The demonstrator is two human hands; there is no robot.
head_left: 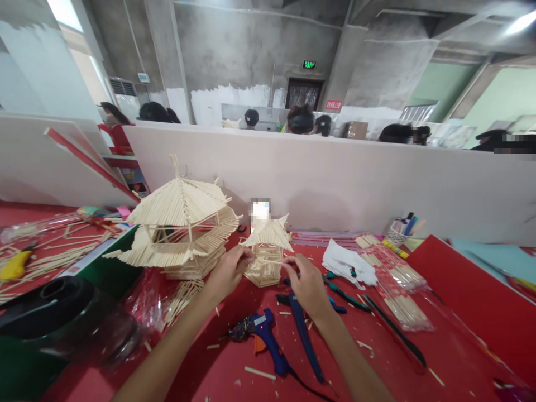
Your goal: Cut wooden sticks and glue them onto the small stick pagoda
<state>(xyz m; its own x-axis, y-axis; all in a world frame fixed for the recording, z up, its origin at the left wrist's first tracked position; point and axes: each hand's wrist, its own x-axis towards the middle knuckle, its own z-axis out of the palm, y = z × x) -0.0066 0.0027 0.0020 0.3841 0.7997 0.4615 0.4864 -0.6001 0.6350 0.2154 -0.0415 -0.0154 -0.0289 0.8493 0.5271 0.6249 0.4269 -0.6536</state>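
A small pavilion model made of thin wooden sticks stands on the red table. My left hand pinches a thin wooden stick at its left end, against the model's front. My right hand pinches the same stick at its right end. A much larger two-tiered stick pavilion stands just left of the small one.
A blue glue gun lies in front of my hands, with blue-handled pliers beside it. Bagged sticks and a white cloth lie to the right. Loose sticks and a yellow tool lie far left. A white partition runs behind; people sit beyond it.
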